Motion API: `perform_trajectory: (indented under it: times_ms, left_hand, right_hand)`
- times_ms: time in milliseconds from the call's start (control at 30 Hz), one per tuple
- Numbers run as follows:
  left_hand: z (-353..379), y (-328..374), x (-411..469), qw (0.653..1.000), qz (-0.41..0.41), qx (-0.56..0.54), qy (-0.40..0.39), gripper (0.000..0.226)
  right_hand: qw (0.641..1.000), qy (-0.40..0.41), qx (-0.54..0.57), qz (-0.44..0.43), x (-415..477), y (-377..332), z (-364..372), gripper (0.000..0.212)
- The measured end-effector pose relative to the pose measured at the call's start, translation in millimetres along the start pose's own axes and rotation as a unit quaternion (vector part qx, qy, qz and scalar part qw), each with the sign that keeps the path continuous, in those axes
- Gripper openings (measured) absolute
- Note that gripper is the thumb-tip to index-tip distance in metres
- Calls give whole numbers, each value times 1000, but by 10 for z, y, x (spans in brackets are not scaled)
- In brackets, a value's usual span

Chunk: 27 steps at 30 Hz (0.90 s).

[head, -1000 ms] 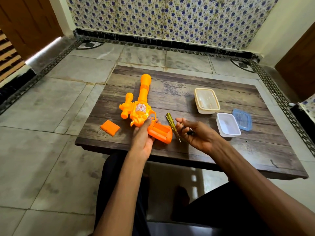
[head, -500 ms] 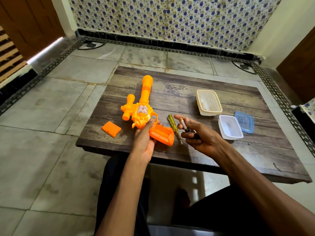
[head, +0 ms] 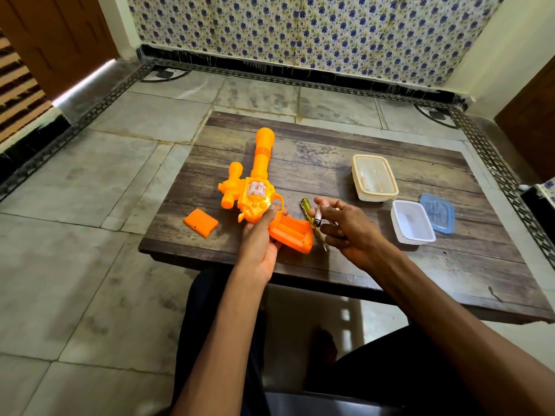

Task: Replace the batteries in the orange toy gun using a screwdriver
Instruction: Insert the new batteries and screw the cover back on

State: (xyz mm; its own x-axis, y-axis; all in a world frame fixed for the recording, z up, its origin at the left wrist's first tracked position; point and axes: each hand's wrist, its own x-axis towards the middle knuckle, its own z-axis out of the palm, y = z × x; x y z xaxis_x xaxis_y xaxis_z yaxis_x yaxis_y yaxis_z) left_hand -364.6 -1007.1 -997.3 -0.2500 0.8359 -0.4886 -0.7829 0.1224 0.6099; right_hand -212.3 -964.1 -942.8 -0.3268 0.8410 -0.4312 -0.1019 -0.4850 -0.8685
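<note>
Head view: right hand (head: 348, 226) has lifted slightly, fingers pinching a battery (head: 318, 216); left hand (head: 261, 238) still grips the toy gun (head: 258, 193).

Both bare forearms reach up from the lower edge toward mid-frame, the left hand (head: 260, 235) palm-up with thumb and fingers clasped around the toy gun's grip (head: 292, 232), the right hand (head: 345, 225) beside it, fingers curled, pinching a battery (head: 318, 216).
</note>
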Motion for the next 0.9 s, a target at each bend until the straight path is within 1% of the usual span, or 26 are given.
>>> perform_trajectory:
  times_ms: [67, 133, 167, 200, 300, 400, 533, 667, 800, 867, 900]
  left_hand:
    - [5, 2, -12, 1000, -2, 7, -2, 35]
    - [11, 9, -40, 1000, -4, 24, -9, 32]
    - [10, 9, -49, 999, -4, 35, -15, 33]
    - [10, 2, -47, 999, 0, 45, -20, 34]
    - [11, -7, -60, 997, 17, 68, -17, 40]
    - [9, -4, -62, 997, 26, 74, -12, 40]
    - [34, 2, -78, 996, 26, 80, -6, 38]
    - [43, 0, -81, 997, 25, 74, 9, 37]
    - [41, 4, -99, 997, 27, 78, 6, 36]
    - [40, -4, -101, 996, 29, 81, 6, 36]
    - [37, -9, -93, 996, 28, 81, 5, 37]
  right_hand:
    - [990, 27, -109, -82, 34, 17, 75, 17]
    - [951, 40, -239, -192, 75, 59, 140, 16]
    - [929, 35, -287, -232, 104, 89, 160, 14]
    - [911, 29, -322, -255, 129, 117, 172, 13]
    - [872, 16, -393, -292, 170, 166, 194, 12]
    - [841, 13, -433, -323, 149, 181, 195, 9]
    - [805, 0, -492, -331, 130, 216, 165, 10]
    - [747, -5, -567, -347, 96, 261, 192, 14]
    - [715, -18, -590, -373, 128, 280, 167, 13]
    - [699, -28, -607, -376, 166, 288, 135, 16]
    - [697, -31, -612, -372, 183, 287, 120, 19]
